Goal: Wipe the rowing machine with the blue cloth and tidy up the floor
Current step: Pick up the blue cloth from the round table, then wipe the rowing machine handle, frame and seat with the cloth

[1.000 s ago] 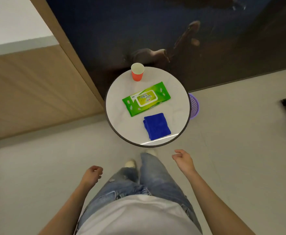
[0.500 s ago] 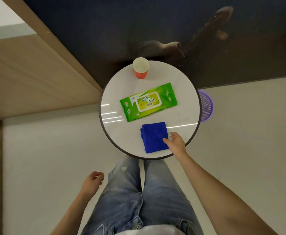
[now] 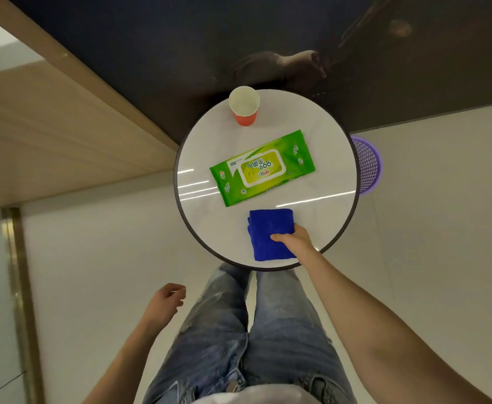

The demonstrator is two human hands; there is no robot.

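Two hands in shot, and the right hand (image 3: 295, 241) is the busy one. Its thumb lies on top of the blue cloth (image 3: 269, 233) and its fingers curl at the cloth's right edge, so it has a pinch on that side. The cloth is folded into a neat rectangle and lies flat at the near edge of the round white table (image 3: 204, 218), just inside the dark rim.

Over to the left hand (image 3: 164, 301): it hangs low beside the left leg, above the pale floor (image 3: 78, 272), with its fingers loosely curled and nothing in them.

Moving out from the cloth, a green pack of wet wipes (image 3: 262, 168) lies slantwise across the middle of the table, just beyond the cloth and not touching it. Farther back, at the far edge, an orange paper cup (image 3: 244, 109) stands upright with its white inside showing. Off to the right, a purple mesh basket (image 3: 369, 166) sits on the floor, partly hidden behind the table's rim. Blue jeans (image 3: 268, 330) fill the bottom of the view.
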